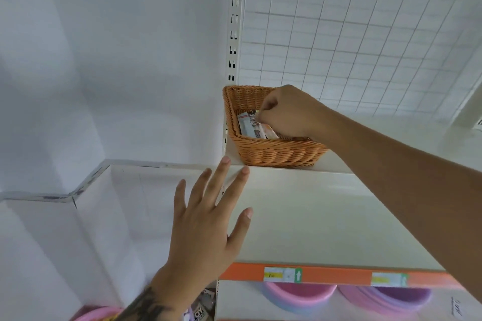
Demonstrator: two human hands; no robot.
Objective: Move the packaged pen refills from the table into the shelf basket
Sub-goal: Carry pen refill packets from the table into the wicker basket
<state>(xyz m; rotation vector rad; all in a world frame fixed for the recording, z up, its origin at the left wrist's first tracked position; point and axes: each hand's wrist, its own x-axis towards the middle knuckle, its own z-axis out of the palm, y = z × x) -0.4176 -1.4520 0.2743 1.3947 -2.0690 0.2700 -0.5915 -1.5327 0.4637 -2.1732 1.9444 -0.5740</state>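
Right hand (284, 112) pinched packaged pen refills (254, 126) inside basket (273, 154) | left hand (208, 221) spread open, empty | package print unreadable | shelf (313, 216) bare ahead

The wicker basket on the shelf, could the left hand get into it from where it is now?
Probably yes. The left hand is open and holds nothing, its fingertips near the shelf edge just below the wicker basket. But the right hand already fills much of the opening, on the packaged refills.
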